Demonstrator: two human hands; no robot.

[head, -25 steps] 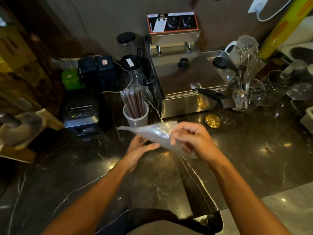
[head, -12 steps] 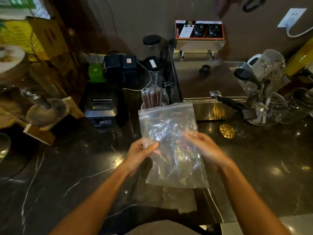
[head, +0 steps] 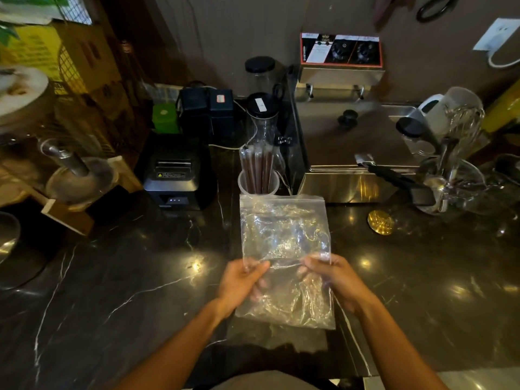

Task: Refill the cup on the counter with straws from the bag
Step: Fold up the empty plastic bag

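Note:
A clear plastic zip bag (head: 284, 237) is held flat and upright over the dark marble counter (head: 126, 277); it looks empty of straws. My left hand (head: 242, 280) pinches its left edge and my right hand (head: 334, 277) grips its right edge, both about mid-height. Just behind the bag's top edge stands a translucent cup (head: 258, 183) with several brown wrapped straws (head: 257, 167) upright in it.
A black receipt printer (head: 177, 173) sits left of the cup. A steel fryer (head: 351, 147) stands to its right, a glass carafe (head: 263, 125) behind it. A gold disc (head: 380, 221) lies on the counter; glassware and a whisk (head: 455, 153) crowd the right.
Both hands have slid down the bag and spread to its two sides. The bag now hangs straighter and flatter, its top edge just in front of the cup.

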